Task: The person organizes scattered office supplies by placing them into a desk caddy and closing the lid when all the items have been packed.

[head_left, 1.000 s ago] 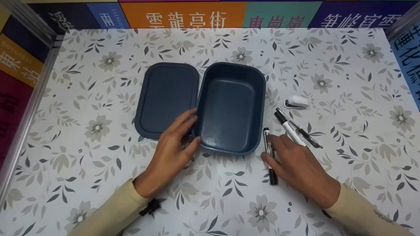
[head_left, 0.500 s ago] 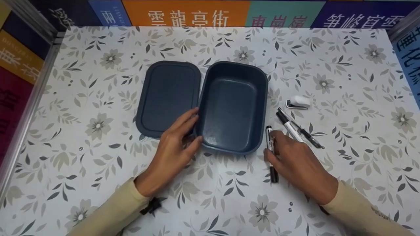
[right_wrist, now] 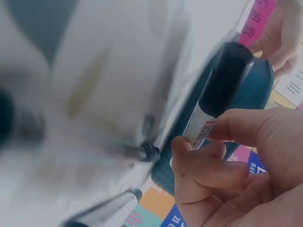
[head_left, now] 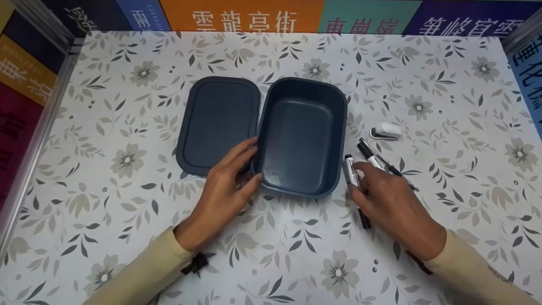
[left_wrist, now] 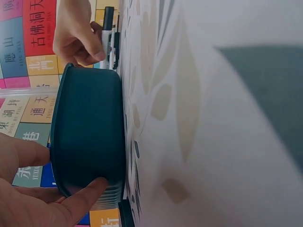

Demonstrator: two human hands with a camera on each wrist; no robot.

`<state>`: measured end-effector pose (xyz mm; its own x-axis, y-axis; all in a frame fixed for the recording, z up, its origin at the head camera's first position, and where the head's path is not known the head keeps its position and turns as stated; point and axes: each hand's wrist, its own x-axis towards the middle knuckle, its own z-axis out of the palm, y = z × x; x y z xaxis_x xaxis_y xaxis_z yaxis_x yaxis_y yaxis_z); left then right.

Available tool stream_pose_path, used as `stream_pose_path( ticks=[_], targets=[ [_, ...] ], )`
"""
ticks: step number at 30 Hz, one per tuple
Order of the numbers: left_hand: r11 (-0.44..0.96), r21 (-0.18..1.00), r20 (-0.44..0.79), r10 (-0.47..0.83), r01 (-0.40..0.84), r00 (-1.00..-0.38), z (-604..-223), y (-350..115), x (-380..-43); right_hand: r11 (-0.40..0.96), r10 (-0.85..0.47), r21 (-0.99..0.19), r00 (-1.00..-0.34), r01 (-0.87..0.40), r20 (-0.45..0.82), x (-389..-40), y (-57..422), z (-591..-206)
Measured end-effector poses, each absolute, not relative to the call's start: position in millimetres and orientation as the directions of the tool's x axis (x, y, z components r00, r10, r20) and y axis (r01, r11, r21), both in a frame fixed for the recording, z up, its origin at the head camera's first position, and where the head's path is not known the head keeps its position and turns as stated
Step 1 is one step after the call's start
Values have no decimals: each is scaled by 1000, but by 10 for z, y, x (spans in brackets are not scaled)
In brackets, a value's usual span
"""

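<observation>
A dark blue rectangular box [head_left: 298,144], open at the top, stands upright on the table. Its matching flat lid [head_left: 220,123] lies along the left side. My left hand [head_left: 226,186] rests against the box's near-left corner; its thumb and fingertips touch the outer wall and rim. To the right of the box, my right hand [head_left: 387,201] pinches a whiteboard marker [head_left: 352,171] between thumb and fingers. In the right wrist view this marker shows a black cap [right_wrist: 226,78] and a white, printed barrel.
Beyond the right hand lie another black-and-white marker [head_left: 367,152] and a slim pen [head_left: 394,169], both partly hidden by it. A small white stapler [head_left: 386,130] sits farther back. Printed panels [head_left: 245,17] border the flower-patterned tabletop [head_left: 275,262].
My right hand has lifted the marker and shifted slightly away from me and rightward, tilting the marker. The left hand has stayed against the box.
</observation>
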<state>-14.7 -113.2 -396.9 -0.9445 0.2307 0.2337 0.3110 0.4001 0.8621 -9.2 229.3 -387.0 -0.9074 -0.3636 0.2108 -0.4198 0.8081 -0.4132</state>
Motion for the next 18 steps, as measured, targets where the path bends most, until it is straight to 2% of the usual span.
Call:
stream_pose_path(
  ticks=[8,18],
  targets=[
    [387,879,208,211,277,-955,-3982,-1143,-157,812,-330,-419,-911,-407,246,-153,2286,-3761],
    [379,876,230,215,298,-949,-3980,-1133,-150,794,-318,-422,-891,-437,324,-271,2291,-3649]
  ],
)
